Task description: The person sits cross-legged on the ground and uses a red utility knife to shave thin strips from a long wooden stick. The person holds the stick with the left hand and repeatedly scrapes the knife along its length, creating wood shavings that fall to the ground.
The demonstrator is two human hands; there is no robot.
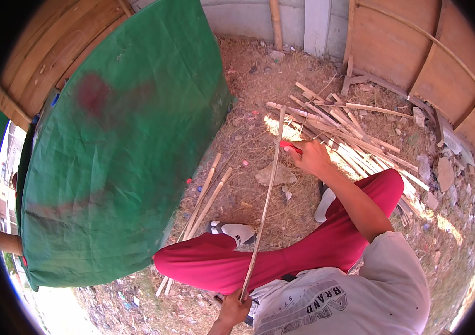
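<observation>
A long, thin bamboo strip (pixel 267 206) slants across my lap, with its far end over the ground ahead. My left hand (pixel 234 309) is closed round its near end, close to my waist. Farther out, my right hand (pixel 311 158) grips a small red tool (pixel 291 147) that meets the strip near its far end. The tool's blade or edge is too small to make out. To the right of that hand lies a loose pile of split bamboo strips (pixel 354 134) on the ground.
A big green tarpaulin (pixel 120 145) stands like a wall on my left. More bamboo strips (pixel 204 195) lie beside it. A flat stone (pixel 276 174) sits between my feet. Wooden panels (pixel 399 44) close off the right, and a pale wall (pixel 243 22) the back. Dry straw and litter cover the ground.
</observation>
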